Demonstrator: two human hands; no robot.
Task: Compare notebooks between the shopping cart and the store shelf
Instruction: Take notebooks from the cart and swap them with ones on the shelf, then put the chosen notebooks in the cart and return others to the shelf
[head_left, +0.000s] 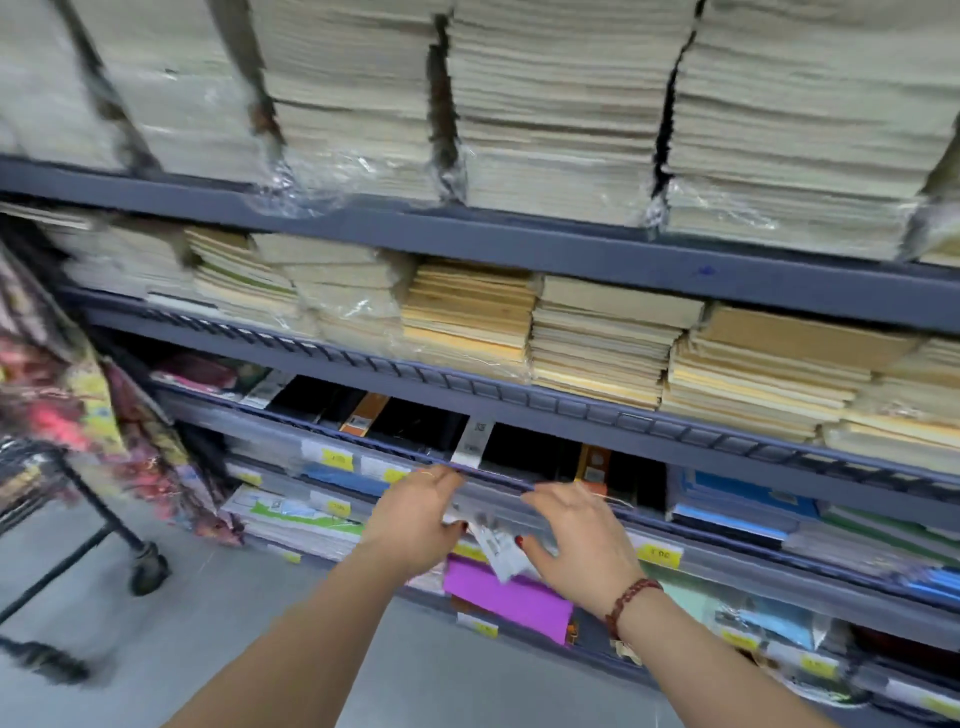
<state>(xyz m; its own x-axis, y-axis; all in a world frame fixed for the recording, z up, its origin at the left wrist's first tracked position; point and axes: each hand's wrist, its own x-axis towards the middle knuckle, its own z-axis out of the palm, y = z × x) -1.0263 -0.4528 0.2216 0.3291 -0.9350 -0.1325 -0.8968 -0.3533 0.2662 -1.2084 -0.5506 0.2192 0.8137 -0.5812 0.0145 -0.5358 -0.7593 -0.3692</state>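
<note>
where dark notebooks (415, 423) fill the shelf (519, 395) — hands hover.

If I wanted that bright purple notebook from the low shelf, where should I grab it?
Probably by its near, front edge, coming from the aisle side. The purple notebook lies flat and juts out past the shelf rail, so that edge is exposed for a thumb-over, fingers-under pinch. Its back is tucked under the shelf, beneath both hands, left and right.

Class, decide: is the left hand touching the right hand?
Apart. In the head view the left hand and right hand both reach the shelf edge, with shelf edge and a white label showing between them.
</note>
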